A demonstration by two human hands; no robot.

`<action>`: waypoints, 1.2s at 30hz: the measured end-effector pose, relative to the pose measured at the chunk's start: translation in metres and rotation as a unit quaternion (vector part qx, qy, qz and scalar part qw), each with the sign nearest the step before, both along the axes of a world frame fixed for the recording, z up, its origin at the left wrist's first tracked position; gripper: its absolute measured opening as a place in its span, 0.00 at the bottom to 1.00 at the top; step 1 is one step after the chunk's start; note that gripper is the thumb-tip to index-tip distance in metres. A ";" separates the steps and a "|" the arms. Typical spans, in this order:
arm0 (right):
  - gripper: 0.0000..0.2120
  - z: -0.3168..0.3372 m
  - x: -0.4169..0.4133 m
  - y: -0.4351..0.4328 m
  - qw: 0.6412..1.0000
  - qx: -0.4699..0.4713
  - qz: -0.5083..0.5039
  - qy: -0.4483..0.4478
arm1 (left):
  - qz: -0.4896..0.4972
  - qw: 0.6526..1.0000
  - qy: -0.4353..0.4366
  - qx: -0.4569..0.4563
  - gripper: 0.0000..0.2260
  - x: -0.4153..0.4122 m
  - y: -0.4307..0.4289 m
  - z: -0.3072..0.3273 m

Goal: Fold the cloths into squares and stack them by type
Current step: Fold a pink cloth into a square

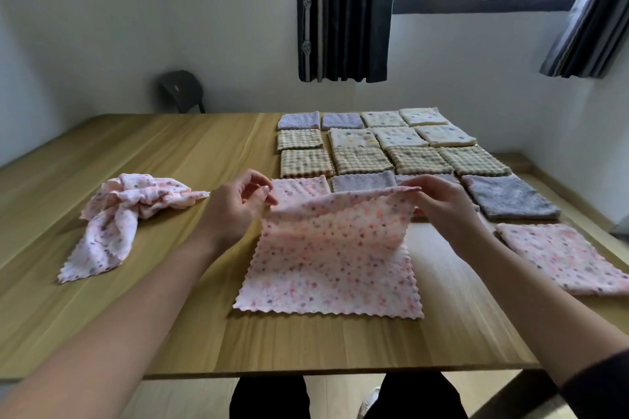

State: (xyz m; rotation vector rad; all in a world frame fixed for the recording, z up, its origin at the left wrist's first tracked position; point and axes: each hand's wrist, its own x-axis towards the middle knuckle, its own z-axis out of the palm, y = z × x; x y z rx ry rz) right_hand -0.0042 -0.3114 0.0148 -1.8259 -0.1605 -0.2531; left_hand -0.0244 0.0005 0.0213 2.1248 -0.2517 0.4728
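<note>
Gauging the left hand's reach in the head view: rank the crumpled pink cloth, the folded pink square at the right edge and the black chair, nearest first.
From the left hand, which pinches the dotted cloth:
1. Crumpled pink cloth, just to its left.
2. Folded pink square, across at the right edge.
3. Black chair, far back beyond the table.

Near edges of pink square [299,188] and lilac square [364,180] hidden behind raised pink cloth [326,241]. Folded pink cloth [561,255] at right runs off the frame edge. Chair [182,90] half hidden behind table [170,153].
</note>
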 end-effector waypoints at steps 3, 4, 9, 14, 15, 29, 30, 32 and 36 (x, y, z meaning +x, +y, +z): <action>0.11 -0.012 -0.020 -0.001 0.998 -0.046 0.039 -0.025 | -0.032 0.999 0.003 0.019 0.06 -0.016 0.007 -0.010; 0.11 -0.015 -0.025 -0.001 0.997 -0.054 0.051 -0.030 | -0.031 0.999 0.004 0.042 0.06 -0.020 0.009 -0.014; 0.11 -0.023 -0.035 0.004 0.995 -0.069 0.052 -0.042 | -0.035 0.976 -0.020 0.212 0.13 -0.029 -0.006 -0.032; 0.10 -0.019 -0.028 0.007 0.998 -0.053 0.022 -0.036 | 0.001 0.929 -0.081 0.360 0.21 -0.022 -0.048 -0.035; 0.10 -0.018 -0.026 0.008 0.998 -0.046 0.019 -0.036 | 0.012 0.919 -0.077 0.387 0.20 -0.020 -0.055 -0.033; 0.17 -0.025 -0.043 -0.006 0.988 -0.105 0.066 -0.092 | -0.045 0.946 -0.158 0.281 0.15 -0.030 0.007 -0.031; 0.17 -0.028 -0.048 -0.006 0.985 -0.126 0.069 -0.098 | -0.062 0.945 -0.153 0.281 0.15 -0.035 0.012 -0.033; 0.15 -0.033 -0.056 -0.006 0.977 -0.165 0.072 -0.115 | -0.092 0.941 -0.152 0.288 0.15 -0.047 0.018 -0.036; 0.13 -0.037 -0.068 -0.006 0.960 -0.196 0.116 -0.161 | -0.124 0.931 -0.170 0.298 0.15 -0.070 0.020 -0.038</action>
